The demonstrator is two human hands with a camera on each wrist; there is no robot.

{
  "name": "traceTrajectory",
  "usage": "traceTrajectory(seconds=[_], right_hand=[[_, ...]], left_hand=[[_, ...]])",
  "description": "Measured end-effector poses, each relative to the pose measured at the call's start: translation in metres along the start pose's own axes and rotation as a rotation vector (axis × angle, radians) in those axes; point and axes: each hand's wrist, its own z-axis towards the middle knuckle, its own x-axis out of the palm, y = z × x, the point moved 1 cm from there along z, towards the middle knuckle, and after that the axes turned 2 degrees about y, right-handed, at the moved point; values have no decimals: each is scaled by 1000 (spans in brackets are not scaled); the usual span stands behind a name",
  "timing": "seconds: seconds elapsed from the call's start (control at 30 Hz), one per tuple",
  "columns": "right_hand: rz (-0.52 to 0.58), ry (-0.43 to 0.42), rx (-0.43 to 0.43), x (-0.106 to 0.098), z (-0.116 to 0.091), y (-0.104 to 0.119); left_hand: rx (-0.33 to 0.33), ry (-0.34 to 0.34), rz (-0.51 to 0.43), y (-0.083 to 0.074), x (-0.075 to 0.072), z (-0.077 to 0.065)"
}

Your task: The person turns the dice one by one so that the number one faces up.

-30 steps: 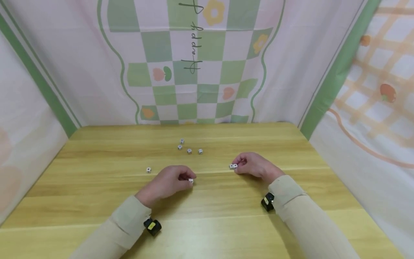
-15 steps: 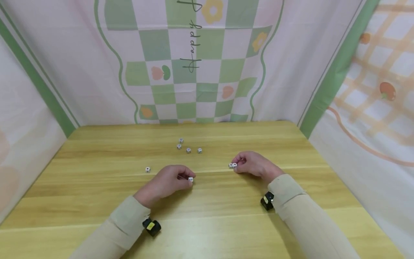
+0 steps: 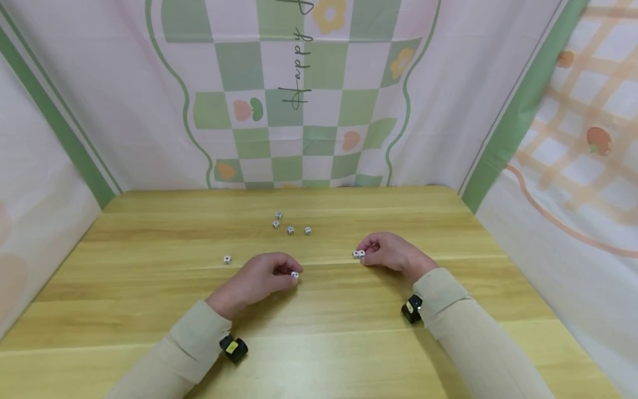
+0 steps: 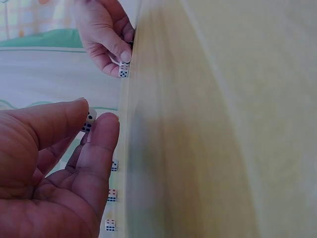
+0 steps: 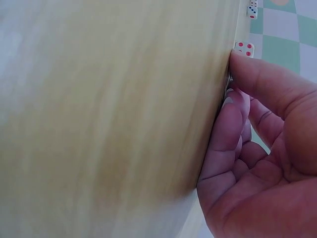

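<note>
In the head view my left hand [image 3: 264,280] pinches a white die [image 3: 295,275] between thumb and fingertip, close over the wooden table [image 3: 319,354]. The left wrist view shows that die [image 4: 89,120] with dark pips, partly covered by the thumb. Further right, my right hand [image 3: 391,255] holds a die [image 3: 362,254] at its fingertips, side by side with another die [image 3: 355,255]. Red pips show on a die [image 5: 245,48] just past the right thumb in the right wrist view. The right hand's other fingers are curled low at the tabletop.
A single die [image 3: 227,260] lies to the left of my left hand. Toward the back are several more dice, among them one die [image 3: 279,215] furthest away and another die [image 3: 307,230] at the right of that group. Patterned curtains [image 3: 319,111] enclose the table.
The die in my left hand has turned slightly, showing its pips differently. Both hands stay almost in place, and the head view has shifted a little.
</note>
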Motion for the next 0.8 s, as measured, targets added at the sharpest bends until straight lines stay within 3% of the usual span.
traceTrajectory(seconds=[0.43, 0.8], right_hand=[[-3, 5, -12, 0, -1, 1], [-12, 11, -7, -1, 3, -1]], left_hand=[[-5, -18, 13, 2, 0, 1], [-29, 6, -59, 3, 1, 1]])
